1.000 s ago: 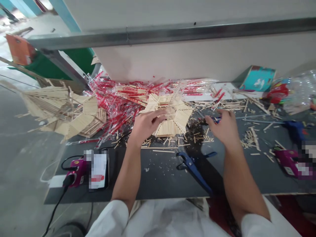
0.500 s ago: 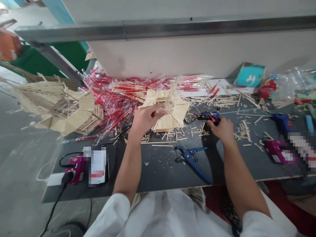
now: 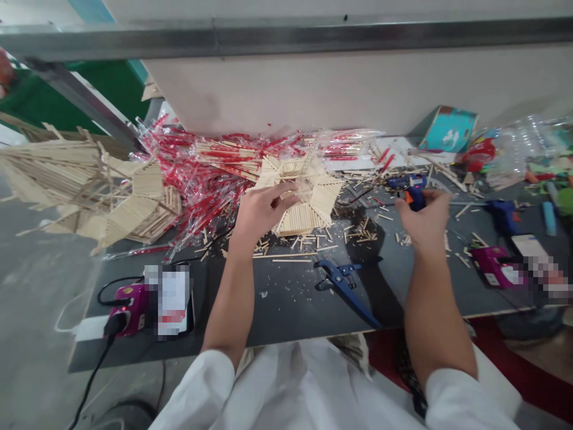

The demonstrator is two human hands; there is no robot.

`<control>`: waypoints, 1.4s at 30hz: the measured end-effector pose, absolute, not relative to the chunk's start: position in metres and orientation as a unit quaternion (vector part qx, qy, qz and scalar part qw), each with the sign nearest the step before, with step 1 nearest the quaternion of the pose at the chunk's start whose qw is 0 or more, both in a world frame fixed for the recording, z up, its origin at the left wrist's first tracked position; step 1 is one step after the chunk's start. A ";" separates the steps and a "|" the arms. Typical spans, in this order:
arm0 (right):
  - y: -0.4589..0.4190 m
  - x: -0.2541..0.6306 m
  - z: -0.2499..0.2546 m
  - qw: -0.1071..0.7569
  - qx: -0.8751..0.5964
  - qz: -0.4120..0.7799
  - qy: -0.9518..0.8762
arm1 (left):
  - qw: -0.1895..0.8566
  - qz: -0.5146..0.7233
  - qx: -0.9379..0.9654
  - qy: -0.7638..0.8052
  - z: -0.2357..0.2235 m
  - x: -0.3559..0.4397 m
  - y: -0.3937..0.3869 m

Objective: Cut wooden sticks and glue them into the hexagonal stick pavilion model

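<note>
On the table in front of me stands a star-shaped model built of thin wooden sticks [image 3: 299, 220]. My left hand [image 3: 262, 218] is over its left side, thumb and fingers curled together at the middle of the model. Exactly what the fingertips pinch there is partly hidden. To the right, my right hand [image 3: 423, 218] is wrapped round a blue glue gun [image 3: 415, 194] with an orange trigger, its nozzle end apart from the model. Short stick offcuts [image 3: 362, 232] lie between the two. Nearer me rests a blue hand cutter [image 3: 344, 286].
A larger stick structure [image 3: 129, 221] stands at the left. Red-and-clear stick packets [image 3: 197, 173] are heaped behind. A second glue gun [image 3: 501, 215] lies at the right. Purple power blocks [image 3: 134, 307] with cables and phones [image 3: 173, 301] sit near both table ends.
My right hand has moved right with the glue gun, lifting and turning it away from the offcuts. My left hand stays at the stick model. The whole view has shifted slightly.
</note>
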State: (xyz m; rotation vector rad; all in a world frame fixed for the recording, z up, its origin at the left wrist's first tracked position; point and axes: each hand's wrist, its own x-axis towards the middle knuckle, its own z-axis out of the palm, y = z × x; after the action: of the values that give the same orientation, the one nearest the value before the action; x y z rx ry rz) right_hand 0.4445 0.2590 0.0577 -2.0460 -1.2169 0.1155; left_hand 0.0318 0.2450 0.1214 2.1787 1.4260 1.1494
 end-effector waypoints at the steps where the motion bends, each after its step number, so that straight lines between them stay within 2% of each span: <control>1: 0.261 0.442 0.063 0.383 -0.790 0.044 -0.476 | 0.147 0.400 0.757 0.495 0.122 0.032 0.245; 6: 0.265 0.430 0.083 0.416 -0.771 0.033 -0.481 | 0.151 0.401 0.757 0.494 0.122 0.031 0.246; 11: 0.260 0.411 0.096 0.428 -0.725 0.072 -0.534 | 0.155 0.407 0.754 0.491 0.123 0.032 0.245; 19: 0.283 0.364 0.139 0.453 -0.597 -0.019 -0.662 | 0.165 0.413 0.754 0.483 0.121 0.032 0.246; 30: 0.323 0.296 0.181 0.359 -0.541 -0.021 -0.760 | 0.182 0.419 0.745 0.485 0.127 0.033 0.245; 42: 0.336 0.288 0.181 0.328 -0.528 -0.037 -0.782 | 0.195 0.427 0.741 0.480 0.128 0.034 0.245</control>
State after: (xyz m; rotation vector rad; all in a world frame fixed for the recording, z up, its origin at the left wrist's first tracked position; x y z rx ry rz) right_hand 0.2876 0.3364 0.1815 -1.3832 -2.0481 -0.0973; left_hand 0.0336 0.2448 0.1279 2.0763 1.3457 1.1965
